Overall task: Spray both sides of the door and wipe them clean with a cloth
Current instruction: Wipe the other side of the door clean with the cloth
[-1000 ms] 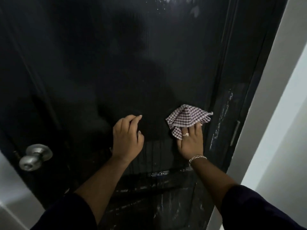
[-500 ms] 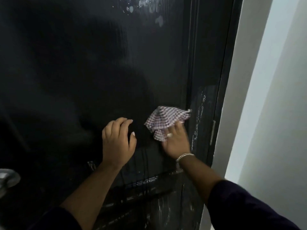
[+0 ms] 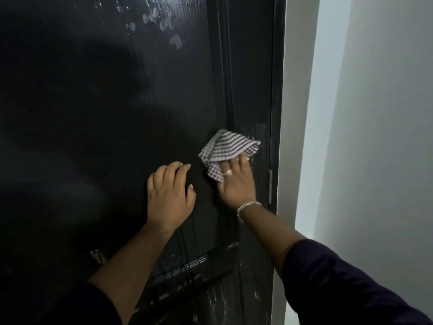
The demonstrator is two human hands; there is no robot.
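The black door point(image 3: 112, 109) fills the left and middle of the view. Its surface is wet, with spray droplets point(image 3: 161, 19) near the top and streaks low down. A purple-and-white checked cloth point(image 3: 228, 146) lies against the door's right stile. My right hand point(image 3: 236, 184), with a ring and a bracelet, presses the cloth's lower part to the door with straight fingers. My left hand point(image 3: 169, 198) rests on the door panel just left of it, fingers slightly bent, holding nothing. No spray bottle is in view.
The door's hinge edge point(image 3: 277, 90) meets a pale wall point(image 3: 363, 137) on the right. A metal hinge point(image 3: 270, 186) sits just right of my right hand. A horizontal moulding point(image 3: 199, 261) crosses the door below my hands.
My right hand has slid the cloth right, onto the stile by the hinge edge. The view has swung right, so the door knob has left the frame. My left hand stays on the panel.
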